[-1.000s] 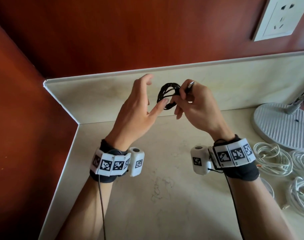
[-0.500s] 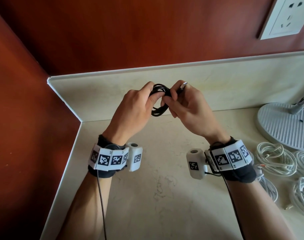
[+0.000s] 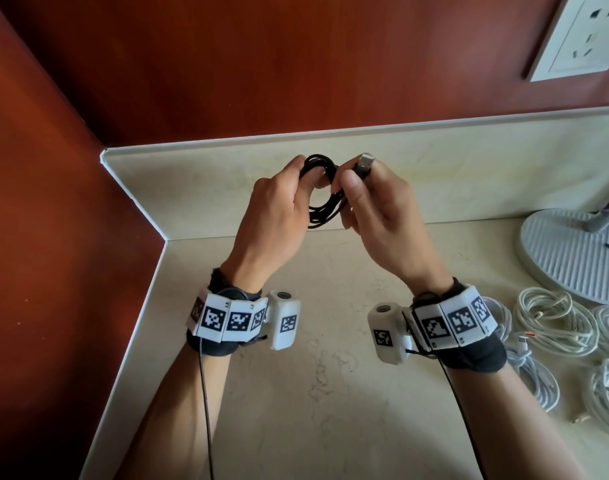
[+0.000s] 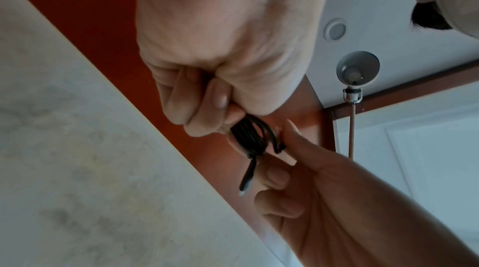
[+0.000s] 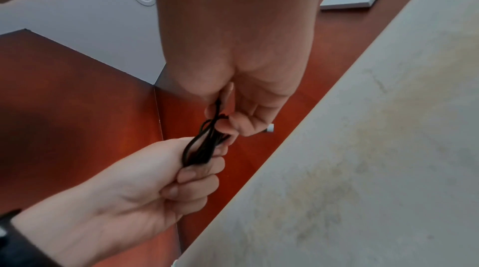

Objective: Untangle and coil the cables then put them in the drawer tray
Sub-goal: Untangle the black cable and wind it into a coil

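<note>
We hold the coiled black cable [image 3: 322, 192] above the counter's [image 3: 296, 393] back left corner — left hand [image 3: 275, 216] gripping the loops, right hand [image 3: 376, 209] pinching its USB plug [image 3: 364, 165] and the coil's right side.

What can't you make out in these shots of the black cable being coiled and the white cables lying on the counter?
- Black cable: the left hand and right hand cover parts of the coil in all views, so the loop count is unclear.
- White cables: cut off by the head view's right edge and partly behind the right wristband; their number is unclear.
- Drawer tray: in no view.
- Lamp base: cut off at the right edge.
</note>
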Tool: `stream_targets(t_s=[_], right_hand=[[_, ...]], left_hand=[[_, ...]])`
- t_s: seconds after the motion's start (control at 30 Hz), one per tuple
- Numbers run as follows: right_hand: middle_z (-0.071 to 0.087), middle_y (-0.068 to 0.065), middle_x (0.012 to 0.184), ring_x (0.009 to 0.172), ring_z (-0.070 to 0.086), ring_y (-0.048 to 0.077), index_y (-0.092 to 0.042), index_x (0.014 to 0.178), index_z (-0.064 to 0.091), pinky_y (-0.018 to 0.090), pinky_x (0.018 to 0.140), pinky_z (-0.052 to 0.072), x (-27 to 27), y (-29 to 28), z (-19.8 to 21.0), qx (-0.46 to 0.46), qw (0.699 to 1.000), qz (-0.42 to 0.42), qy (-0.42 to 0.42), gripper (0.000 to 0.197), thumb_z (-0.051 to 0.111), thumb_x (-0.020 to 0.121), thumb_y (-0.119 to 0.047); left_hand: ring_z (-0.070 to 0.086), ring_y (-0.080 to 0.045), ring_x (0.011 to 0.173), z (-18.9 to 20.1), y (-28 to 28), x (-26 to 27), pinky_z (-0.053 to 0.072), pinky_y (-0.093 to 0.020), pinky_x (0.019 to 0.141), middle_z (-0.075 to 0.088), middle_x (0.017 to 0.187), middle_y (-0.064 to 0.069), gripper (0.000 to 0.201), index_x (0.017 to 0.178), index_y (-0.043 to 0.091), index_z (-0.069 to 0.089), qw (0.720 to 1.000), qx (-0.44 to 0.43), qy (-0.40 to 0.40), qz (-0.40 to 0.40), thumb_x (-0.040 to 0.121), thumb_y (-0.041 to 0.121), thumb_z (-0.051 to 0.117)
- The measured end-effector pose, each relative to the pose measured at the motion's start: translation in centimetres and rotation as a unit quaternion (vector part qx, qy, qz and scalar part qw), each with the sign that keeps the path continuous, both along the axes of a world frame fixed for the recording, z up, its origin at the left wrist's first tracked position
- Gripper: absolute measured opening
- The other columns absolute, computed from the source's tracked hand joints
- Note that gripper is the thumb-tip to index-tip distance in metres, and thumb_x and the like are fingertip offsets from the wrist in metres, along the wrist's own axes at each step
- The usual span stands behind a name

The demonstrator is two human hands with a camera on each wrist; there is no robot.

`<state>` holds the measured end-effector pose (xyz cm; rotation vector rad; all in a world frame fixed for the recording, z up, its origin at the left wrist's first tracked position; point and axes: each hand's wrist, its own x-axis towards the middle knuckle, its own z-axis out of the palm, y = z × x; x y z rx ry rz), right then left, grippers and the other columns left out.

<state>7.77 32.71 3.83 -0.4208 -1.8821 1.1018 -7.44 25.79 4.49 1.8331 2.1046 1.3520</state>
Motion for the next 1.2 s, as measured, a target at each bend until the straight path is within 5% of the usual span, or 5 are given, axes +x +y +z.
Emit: stream_targets(t_s=[0.13, 0.37, 0.67, 0.8, 1.2], right_hand=[[0.062, 0.007, 0.093, 0.063, 0.058, 0.027, -0.003, 0.126, 0.063, 0.041, 0.054, 0.05, -0.3, 0.1, -0.1, -0.022, 0.998, -0.021, 0.055, 0.027, 0.045, 0.112, -0.017], [0.048, 0.014, 0.065, 0.047, 0.039, 0.019, 0.0, 0.097, 0.053, 0.032, 0.045, 0.032, -1.5, -0.9, -0.1, -0.102, 0.986, 0.031, 0.127, 0.027, 0.036, 0.113, -0.01], [0.037, -0.003, 0.078, 0.066, 0.029, 0.011, -0.006, 0.153, 0.034, 0.025, 0.06, 0.036, -1.2, 0.4, -1.0, -0.275, 0.949, 0.104, 0.115, 0.047, 0.037, 0.106, -0.013], [0.047, 0.007, 0.075, 0.056, 0.03, 0.014, -0.007, 0.134, 0.027, 0.032, 0.052, 0.03, -1.2, 0.1, -0.9, -0.183, 0.971, 0.079, 0.13, 0.025, 0.035, 0.111, -0.002], [0.068, 0.001, 0.063, 0.044, 0.038, 0.01, -0.015, 0.11, 0.065, 0.023, 0.048, 0.032, -0.6, 0.0, -0.1, -0.096, 0.991, 0.002, 0.099, 0.011, 0.068, 0.099, -0.015]], left_hand=[[0.051, -0.014, 0.062, 0.2, 0.0, -0.7, 0.037, -0.03, 0.057, 0.053, 0.066, 0.005, 0.024, 0.096, 0.018, 0.057, 0.998, 0.017, -0.044, 0.041, 0.112, 0.028, 0.042], [0.047, -0.011, 0.053, 0.1, 0.2, -1.5, 0.037, -0.031, 0.053, 0.044, 0.057, 0.008, 0.034, 0.078, 0.031, 0.045, 0.996, -0.01, -0.043, 0.081, 0.112, 0.034, 0.04], [0.055, -0.007, 0.043, 0.8, -0.3, -1.7, 0.043, -0.025, 0.046, 0.052, 0.059, 0.002, 0.036, 0.079, 0.026, 0.048, 0.988, 0.002, -0.134, 0.071, 0.112, 0.033, 0.036], [0.053, -0.025, 0.053, 0.2, 0.0, -1.8, 0.045, -0.045, 0.055, 0.042, 0.06, 0.003, 0.039, 0.077, 0.02, 0.046, 0.992, -0.003, -0.102, 0.073, 0.11, 0.038, 0.038], [0.05, -0.01, 0.055, -0.3, 0.1, -1.0, 0.029, -0.023, 0.049, 0.05, 0.062, 0.01, 0.028, 0.092, 0.02, 0.056, 0.998, -0.05, 0.006, 0.042, 0.111, 0.034, 0.041]])
